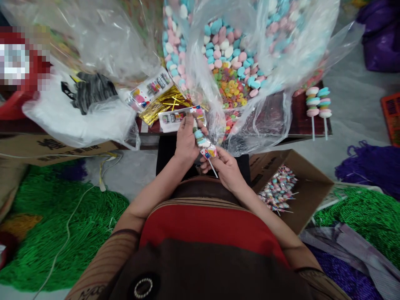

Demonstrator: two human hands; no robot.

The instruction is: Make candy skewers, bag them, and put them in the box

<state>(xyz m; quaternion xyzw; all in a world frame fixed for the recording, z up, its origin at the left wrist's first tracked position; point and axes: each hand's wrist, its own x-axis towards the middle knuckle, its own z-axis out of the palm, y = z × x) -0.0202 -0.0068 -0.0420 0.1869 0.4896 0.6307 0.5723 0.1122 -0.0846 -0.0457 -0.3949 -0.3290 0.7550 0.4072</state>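
My left hand (pixel 186 141) is closed round a small printed clear bag with a candy skewer (pixel 202 142) inside it. My right hand (pixel 226 168) pinches the lower end of that skewer, where its white stick pokes out. Both hands are held just in front of the low table's near edge (pixel 150 137). A stack of printed bags (pixel 175 118) lies on the table right behind my left hand. A bundle of gold twist ties (pixel 162 104) lies beside them.
Big clear plastic bags of pastel marshmallow discs (pixel 225 50) and gummy rings (pixel 233 89) fill the table's back. Two finished skewers (pixel 317 104) lie at the table's right. A cardboard box (pixel 308 187) of wrapped skewers sits at my right. Green (pixel 62 225) and purple (pixel 371 164) fringe lies on the floor.
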